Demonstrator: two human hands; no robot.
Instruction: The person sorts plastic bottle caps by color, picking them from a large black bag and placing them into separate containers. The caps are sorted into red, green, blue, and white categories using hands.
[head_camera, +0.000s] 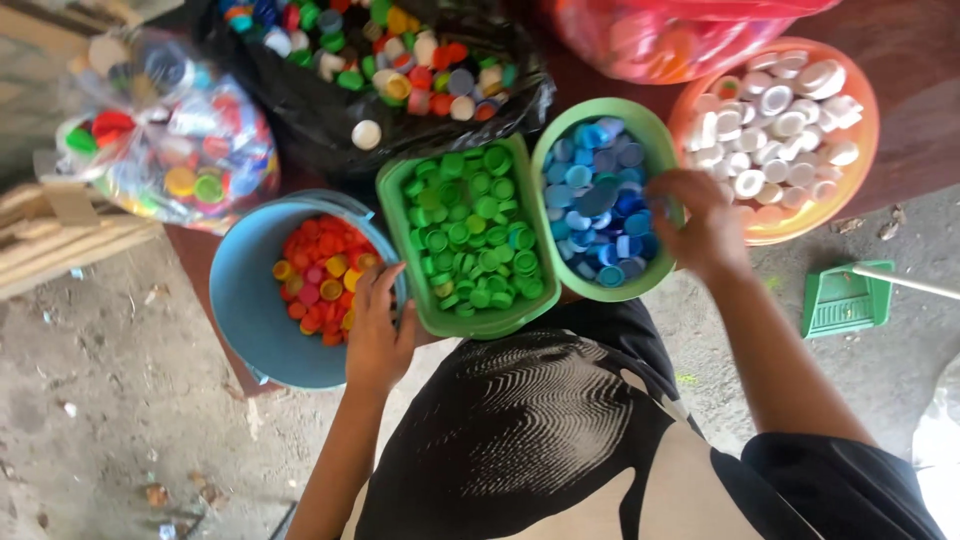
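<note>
blue, green and white plastic caps already lie sorted by colour; nearest, the left hand (376, 335) rests open-fingered on the blue bucket (245, 310) of red and orange caps (320, 275); the right hand (700, 225) curls over the blue caps (595, 200), its grip hidden; beyond, a black bag (330, 130) of mixed caps (400, 50) looks unsorted; nothing blocks it.

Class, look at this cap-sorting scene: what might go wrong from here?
1. The left hand rests on the blue bucket's rim; leaning there might tip out the red and yellow caps.
2. The right hand reaches into the crowded round green bowl; blue caps could spill over the edge.
</note>
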